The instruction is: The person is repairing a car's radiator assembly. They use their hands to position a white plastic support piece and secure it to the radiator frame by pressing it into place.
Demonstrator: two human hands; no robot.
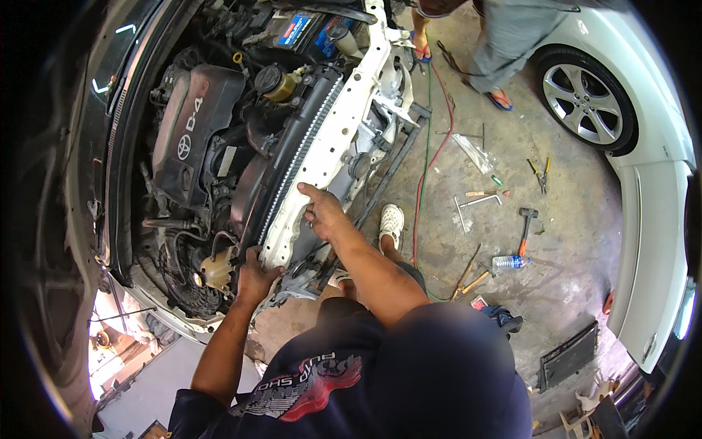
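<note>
A long white radiator support panel (322, 156), dotted with holes, runs across the front of the open engine bay. My left hand (255, 282) is closed around its near end, beside the cream coolant reservoir; some fingers are hidden behind the edge. Farther along, my right hand (327, 215) grips the panel's outer edge, thumb or forefinger stretched on top and the other fingers curled at the side. Against the panel's inner side lies the black-topped radiator (296, 139) with a pale ribbed strip. Below the panel, a dark bar (391, 172) runs along the car's front.
An engine cover (191, 135) and a battery (296, 31) sit in the bay. On the floor lie a hammer (526, 228), pliers (542, 175), a water bottle (510, 262) and red and green hoses (434, 157). Another person (504, 44) stands by a white car (651, 190).
</note>
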